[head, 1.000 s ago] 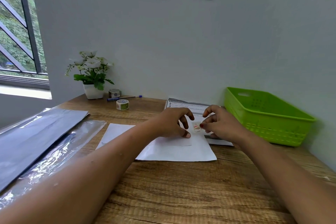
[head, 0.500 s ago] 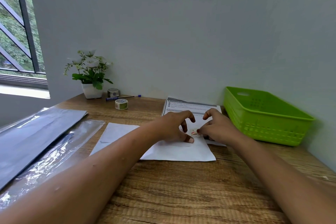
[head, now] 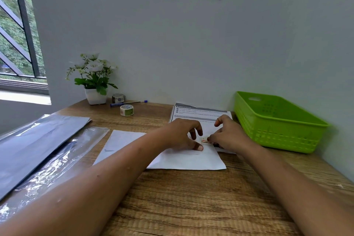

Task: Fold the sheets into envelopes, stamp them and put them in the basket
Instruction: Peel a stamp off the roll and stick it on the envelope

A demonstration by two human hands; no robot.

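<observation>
A white folded sheet (head: 191, 161) lies flat on the wooden table in front of me. My left hand (head: 182, 136) presses on it, thumb tip down on the fold and fingers arched. My right hand (head: 228, 134) pinches a small stamp sticker (head: 204, 140) at its right edge, right above the folded sheet and next to my left thumb. A second white sheet (head: 118, 142) lies under the first, sticking out to the left. The green plastic basket (head: 275, 122) stands at the right, against the wall, with nothing visible in it.
A printed instruction sheet (head: 197, 113) lies behind my hands. Two sticker rolls (head: 126, 110) (head: 117, 98), a blue pen (head: 126, 103) and a potted white flower (head: 93, 78) sit at the back left. Dark paper in shiny plastic sleeves (head: 38, 149) covers the left side.
My right hand has lowered the stamp sticker toward the folded sheet, close to my left thumb. My left hand has stayed pressing on the sheet.
</observation>
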